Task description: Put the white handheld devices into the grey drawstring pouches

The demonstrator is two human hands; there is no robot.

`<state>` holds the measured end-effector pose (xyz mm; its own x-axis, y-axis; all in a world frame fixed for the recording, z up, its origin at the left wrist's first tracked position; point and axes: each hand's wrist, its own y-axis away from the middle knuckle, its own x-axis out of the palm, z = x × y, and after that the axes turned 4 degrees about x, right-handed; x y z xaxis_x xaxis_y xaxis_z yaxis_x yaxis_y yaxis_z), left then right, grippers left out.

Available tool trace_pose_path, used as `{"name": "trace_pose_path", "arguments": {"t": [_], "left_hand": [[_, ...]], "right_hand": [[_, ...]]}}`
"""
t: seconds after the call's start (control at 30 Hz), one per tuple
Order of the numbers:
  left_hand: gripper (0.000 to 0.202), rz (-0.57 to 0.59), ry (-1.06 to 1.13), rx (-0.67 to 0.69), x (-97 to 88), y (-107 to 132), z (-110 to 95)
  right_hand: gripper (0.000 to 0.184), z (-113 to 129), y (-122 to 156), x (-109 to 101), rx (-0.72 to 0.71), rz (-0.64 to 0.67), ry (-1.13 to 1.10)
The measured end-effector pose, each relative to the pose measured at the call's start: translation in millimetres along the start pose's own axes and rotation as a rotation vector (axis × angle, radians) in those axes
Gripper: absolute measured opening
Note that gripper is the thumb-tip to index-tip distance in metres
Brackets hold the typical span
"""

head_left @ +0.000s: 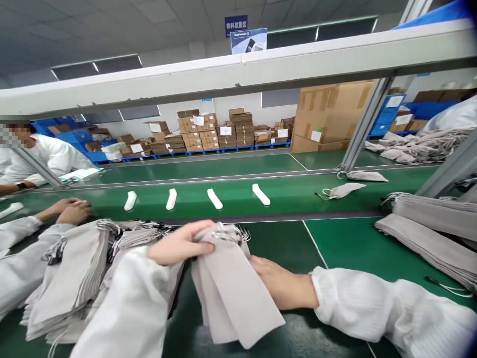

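Observation:
In front of me a small fanned bundle of light grey drawstring pouches (238, 293) hangs with its gathered cords at the top. My left hand (186, 242) is closed on the upper left corner, its thumb lying across the front. At the right edge, my right hand (278, 281) grips the bundle's side, with its fingertips partly hidden behind the fabric. To the left, a thick stack of similar pouches (80, 263) lies on the green work surface, its black-and-white cord ends towards the belt.
A green conveyor belt (234, 199) carries several white curved pieces (261, 194) and two loose pouches (345, 191). More stacked pouches (428, 243) lie at right. A co-worker's hands (72, 211) are at left. A metal post (367, 124) and a white overhead beam (238, 74) frame the station.

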<state>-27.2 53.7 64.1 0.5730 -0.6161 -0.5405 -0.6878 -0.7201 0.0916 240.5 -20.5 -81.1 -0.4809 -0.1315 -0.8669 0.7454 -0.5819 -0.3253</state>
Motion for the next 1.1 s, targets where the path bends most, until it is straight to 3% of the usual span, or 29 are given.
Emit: {"name": "trace_pose_path", "arguments": {"t": [0.07,0.2,0.27,0.33,0.43,0.53,0.63,0.7,0.8,0.97,1.03,1.1], "left_hand": [[0.034,0.097,-0.083,-0.003,29.9,-22,18],[0.034,-0.169,-0.262,0.03,70.8,-43,54],[0.039,-0.325,-0.32,0.111,80.0,-44,65],[0.038,-0.491,-0.383,0.179,84.9,-40,70],[0.022,-0.684,-0.49,0.182,90.0,-31,72],[0.012,-0.713,-0.585,0.14,95.3,-25,73],[0.011,-0.714,-0.667,0.095,100.0,-26,72],[0.011,-0.715,-0.712,0.08,101.9,-28,72],[0.011,-0.686,-0.735,0.104,103.0,-30,70],[0.019,-0.659,-0.813,0.259,103.3,-28,70],[0.023,-0.657,-0.835,0.3,102.9,-27,70],[0.025,-0.635,-0.808,0.333,101.7,-27,69]], "right_hand": [[0.035,3,9,-20,-0.014,0.123,-0.091],[0.046,-26,14,-85,0.104,0.368,-0.224],[0.041,-62,8,-110,0.257,0.344,-0.247],[0.034,-107,-4,-124,0.451,0.211,-0.169],[0.035,-171,-29,-125,0.782,0.009,0.083],[0.037,-217,-57,-110,0.993,-0.049,0.199],[0.035,-239,-77,-91,1.147,-0.071,0.253],[0.034,-244,-83,-81,1.19,-0.108,0.282],[0.033,-242,-84,-74,1.136,-0.187,0.299],[0.064,-217,-81,-81,0.93,-0.345,0.237],[0.072,-194,-83,-85,0.834,-0.429,0.114],[0.076,-163,-85,-88,0.712,-0.534,-0.232]]}}
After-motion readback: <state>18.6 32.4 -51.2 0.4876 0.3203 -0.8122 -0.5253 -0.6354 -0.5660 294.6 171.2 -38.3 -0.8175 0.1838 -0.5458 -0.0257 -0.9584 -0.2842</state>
